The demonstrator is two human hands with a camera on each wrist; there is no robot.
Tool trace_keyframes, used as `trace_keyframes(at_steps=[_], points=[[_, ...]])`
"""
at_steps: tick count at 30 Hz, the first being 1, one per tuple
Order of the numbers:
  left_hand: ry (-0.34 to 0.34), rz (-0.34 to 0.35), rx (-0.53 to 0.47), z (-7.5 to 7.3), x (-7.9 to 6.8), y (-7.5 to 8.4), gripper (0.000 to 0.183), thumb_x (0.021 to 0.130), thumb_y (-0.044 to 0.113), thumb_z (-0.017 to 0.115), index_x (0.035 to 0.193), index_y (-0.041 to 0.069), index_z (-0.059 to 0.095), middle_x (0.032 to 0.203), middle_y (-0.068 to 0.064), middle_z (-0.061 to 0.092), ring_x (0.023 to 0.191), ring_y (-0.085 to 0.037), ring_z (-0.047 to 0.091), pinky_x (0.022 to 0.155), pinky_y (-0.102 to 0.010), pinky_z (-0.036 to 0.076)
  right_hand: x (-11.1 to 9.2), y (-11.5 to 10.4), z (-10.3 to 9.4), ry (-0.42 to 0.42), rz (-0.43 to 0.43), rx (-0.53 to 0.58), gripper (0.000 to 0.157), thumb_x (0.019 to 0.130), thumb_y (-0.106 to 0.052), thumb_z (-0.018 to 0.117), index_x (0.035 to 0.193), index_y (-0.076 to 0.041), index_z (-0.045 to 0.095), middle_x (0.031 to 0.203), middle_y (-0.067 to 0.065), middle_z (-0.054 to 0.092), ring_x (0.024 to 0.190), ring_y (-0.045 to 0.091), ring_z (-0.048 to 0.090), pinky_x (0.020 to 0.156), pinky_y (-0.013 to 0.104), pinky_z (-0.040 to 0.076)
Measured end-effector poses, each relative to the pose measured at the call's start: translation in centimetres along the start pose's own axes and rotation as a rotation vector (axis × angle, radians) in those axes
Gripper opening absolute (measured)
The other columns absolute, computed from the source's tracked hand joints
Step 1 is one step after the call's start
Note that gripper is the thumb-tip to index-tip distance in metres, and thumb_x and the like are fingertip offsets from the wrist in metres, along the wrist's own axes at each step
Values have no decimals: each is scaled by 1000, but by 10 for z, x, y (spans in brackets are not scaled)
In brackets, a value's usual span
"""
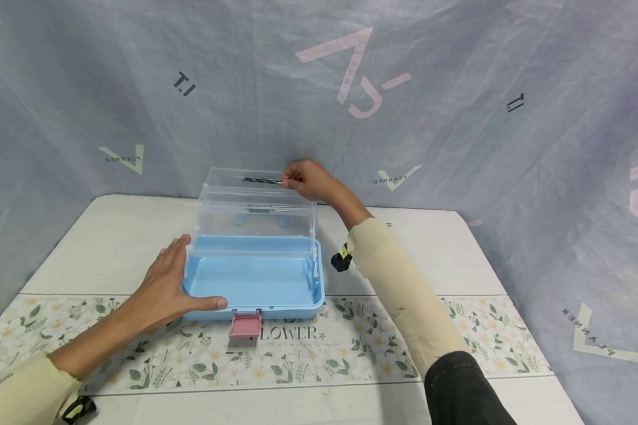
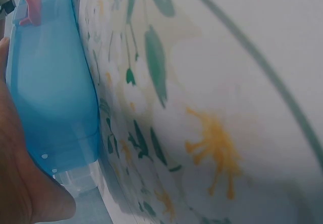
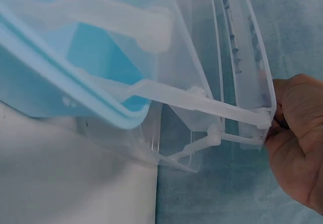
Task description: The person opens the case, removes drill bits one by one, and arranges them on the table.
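Note:
A light-blue box [image 1: 255, 313] with a pink latch [image 1: 245, 324] stands with its clear stacked trays [image 1: 207, 221] raised behind it. My left hand [image 1: 165, 289] rests against the box's left side, fingers straight along the wall and thumb stretched over the front rim. At the top tray, the thumb and forefinger of my right hand [image 1: 311, 179] pinch by the shank end of a dark twist drill bit [image 1: 260, 180]. The right wrist view has this hand [image 3: 300, 138] partly behind the clear tray wall. More drill bits [image 1: 266, 209] show through the tray below.
White hinge arms [image 3: 197, 103] join the trays to the box's side. A floral strip [image 1: 383, 348] runs across the white table [image 1: 414, 254] under the box front. Grey-blue printed cloth [image 1: 234, 106] hangs close behind the raised trays.

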State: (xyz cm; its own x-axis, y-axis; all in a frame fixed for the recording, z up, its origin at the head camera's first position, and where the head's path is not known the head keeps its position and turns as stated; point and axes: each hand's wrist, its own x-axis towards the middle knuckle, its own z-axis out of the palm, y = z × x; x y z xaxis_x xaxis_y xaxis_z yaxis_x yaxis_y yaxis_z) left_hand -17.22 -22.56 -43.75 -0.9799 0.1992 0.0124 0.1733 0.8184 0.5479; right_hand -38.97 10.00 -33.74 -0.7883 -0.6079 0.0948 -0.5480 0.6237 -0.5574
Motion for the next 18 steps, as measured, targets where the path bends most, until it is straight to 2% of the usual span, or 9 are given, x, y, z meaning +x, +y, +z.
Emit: trace_keyframes(at_steps=[10, 18], points=[[4, 0, 8, 0, -1, 2, 164, 75, 72, 95, 179, -5, -7, 186, -37, 4, 172, -62, 7, 132, -85, 14, -20, 3, -16, 14, -41, 31, 25, 118, -15, 61, 127, 2, 76, 115, 18, 76, 91, 22, 61, 89, 36, 53], [0, -2, 5, 0, -2, 2, 164, 75, 73, 94, 179, -4, -7, 187, -36, 3, 173, -60, 6, 133, -84, 14, -43, 13, -27, 49, -59, 33, 22, 117, -13, 61, 123, 4, 74, 104, 21, 70, 81, 20, 50, 80, 34, 44]])
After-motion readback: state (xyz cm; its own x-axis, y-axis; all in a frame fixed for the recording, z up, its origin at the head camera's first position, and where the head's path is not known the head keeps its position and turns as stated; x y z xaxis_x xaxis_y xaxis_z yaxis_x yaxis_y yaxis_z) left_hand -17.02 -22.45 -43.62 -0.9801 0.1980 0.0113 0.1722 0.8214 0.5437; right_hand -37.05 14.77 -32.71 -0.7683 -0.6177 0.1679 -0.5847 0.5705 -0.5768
